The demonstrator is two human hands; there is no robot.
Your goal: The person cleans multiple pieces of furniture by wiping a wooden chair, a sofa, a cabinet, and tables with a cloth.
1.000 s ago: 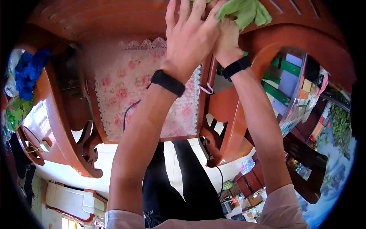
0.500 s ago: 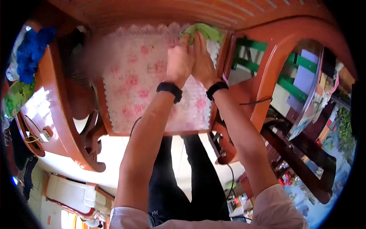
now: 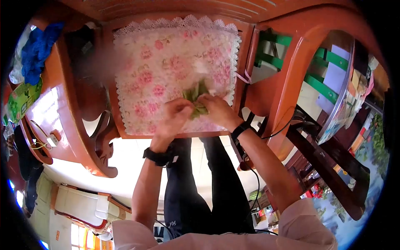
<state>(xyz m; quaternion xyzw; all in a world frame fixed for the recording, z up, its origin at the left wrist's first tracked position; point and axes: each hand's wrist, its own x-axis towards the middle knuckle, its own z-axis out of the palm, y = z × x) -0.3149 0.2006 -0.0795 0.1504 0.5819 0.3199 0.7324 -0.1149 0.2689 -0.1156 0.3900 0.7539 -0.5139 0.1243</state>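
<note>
My left hand (image 3: 177, 116) and my right hand (image 3: 216, 109) are close together over the front part of a pink floral seat cover (image 3: 158, 79) with a white lace edge. Between them is a crumpled green cloth (image 3: 196, 96), blurred by motion. My right hand pinches its right side, and the curled fingers of my left hand are at its left side. The cover lies on the seat of a reddish wooden chair (image 3: 287, 83). A black band is on each wrist.
Wooden armrests flank the seat. At the left are a blue cloth (image 3: 37, 54), a green package (image 3: 25, 100) and a white plug (image 3: 52, 140) with a cable. A glass-topped table (image 3: 339, 112) with papers stands at the right. A pink tie (image 3: 243, 77) hangs beside the cover.
Both hands have come down from the chair's backrest, over the cover, toward my body, bringing the green cloth along. More of the cover now shows.
</note>
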